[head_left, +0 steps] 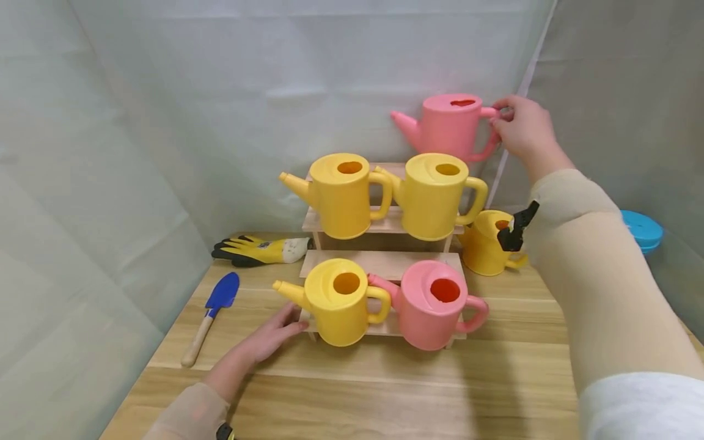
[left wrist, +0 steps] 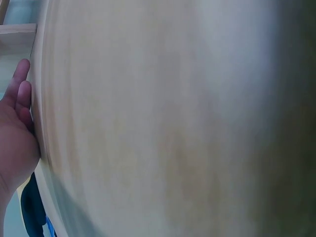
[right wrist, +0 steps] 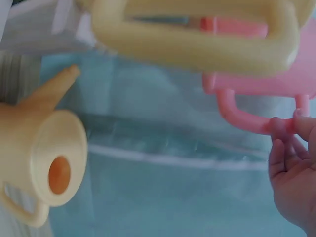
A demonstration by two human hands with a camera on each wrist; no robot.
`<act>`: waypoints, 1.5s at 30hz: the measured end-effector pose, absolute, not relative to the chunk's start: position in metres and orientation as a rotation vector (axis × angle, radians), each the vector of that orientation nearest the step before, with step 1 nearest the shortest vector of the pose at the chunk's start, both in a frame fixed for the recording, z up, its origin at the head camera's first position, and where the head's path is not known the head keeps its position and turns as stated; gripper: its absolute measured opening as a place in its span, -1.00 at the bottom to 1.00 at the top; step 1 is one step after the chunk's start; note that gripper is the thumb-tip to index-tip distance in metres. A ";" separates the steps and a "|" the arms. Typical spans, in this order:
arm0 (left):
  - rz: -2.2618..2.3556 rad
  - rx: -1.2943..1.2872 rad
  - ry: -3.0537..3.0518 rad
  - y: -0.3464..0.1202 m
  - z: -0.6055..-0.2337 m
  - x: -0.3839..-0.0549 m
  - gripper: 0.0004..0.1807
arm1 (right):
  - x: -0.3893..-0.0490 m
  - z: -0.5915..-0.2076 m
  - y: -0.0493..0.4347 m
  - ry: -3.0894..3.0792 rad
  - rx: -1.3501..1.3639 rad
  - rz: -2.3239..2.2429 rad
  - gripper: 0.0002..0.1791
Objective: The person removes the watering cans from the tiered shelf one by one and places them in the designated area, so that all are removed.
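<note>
My right hand (head_left: 525,128) pinches the handle of a pink watering can (head_left: 448,125) at the top of a stepped wooden stand (head_left: 379,264). The right wrist view shows that hand's thumb and fingers on the pink handle. Its spout points left, and a yellow can partly hides its base. Two yellow watering cans (head_left: 343,201) (head_left: 431,201) stand side by side on a tier below. On the lowest tier are another yellow can (head_left: 335,305) and a pink one (head_left: 426,311). My left hand (head_left: 272,336), fingers extended, touches the stand's lower left end.
A further yellow watering can (head_left: 484,250) stands on the table right of the stand. Yellow and black gloves (head_left: 264,250) and a blue trowel (head_left: 222,293) with a wooden handle lie at left. A blue round object (head_left: 642,231) shows behind my right arm. Pale cloth (head_left: 264,91) hangs behind.
</note>
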State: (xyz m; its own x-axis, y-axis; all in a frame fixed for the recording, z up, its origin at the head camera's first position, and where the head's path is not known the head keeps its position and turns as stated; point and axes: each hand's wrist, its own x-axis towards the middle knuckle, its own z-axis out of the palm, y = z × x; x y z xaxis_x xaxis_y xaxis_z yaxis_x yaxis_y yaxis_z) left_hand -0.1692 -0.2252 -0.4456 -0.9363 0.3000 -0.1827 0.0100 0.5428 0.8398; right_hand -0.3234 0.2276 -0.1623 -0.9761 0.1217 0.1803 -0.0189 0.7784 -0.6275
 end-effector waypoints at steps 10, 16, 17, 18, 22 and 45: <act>1.320 0.274 2.477 -0.218 -0.445 -0.177 -0.25 | -0.305 -0.184 0.282 -2.626 -0.201 0.842 -0.46; 1.337 0.313 2.455 -0.217 -0.447 -0.180 -0.28 | -0.292 -0.194 0.306 -2.587 -0.254 0.839 -0.45; 1.342 0.312 2.451 -0.217 -0.447 -0.181 -0.28 | -0.291 -0.196 0.309 -2.583 -0.260 0.843 -0.45; 1.349 0.303 2.450 -0.218 -0.447 -0.180 -0.28 | -0.291 -0.198 0.310 -2.582 -0.261 0.852 -0.45; 1.364 0.280 2.465 -0.223 -0.447 -0.177 -0.28 | -0.292 -0.203 0.314 -2.568 -0.268 0.856 -0.44; 1.406 0.204 2.480 -0.229 -0.449 -0.168 -0.22 | -0.267 -0.280 0.375 -2.516 -0.507 0.953 -0.38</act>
State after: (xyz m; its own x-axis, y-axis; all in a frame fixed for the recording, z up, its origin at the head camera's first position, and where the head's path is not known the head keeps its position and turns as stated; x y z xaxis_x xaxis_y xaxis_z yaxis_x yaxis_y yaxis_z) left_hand -0.1683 -0.2288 -0.4486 -0.9501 0.2590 -0.1737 -0.0161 0.5156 0.8567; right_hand -0.2667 0.3749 -0.2799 -0.8537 0.4636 0.2371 0.1902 0.7016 -0.6867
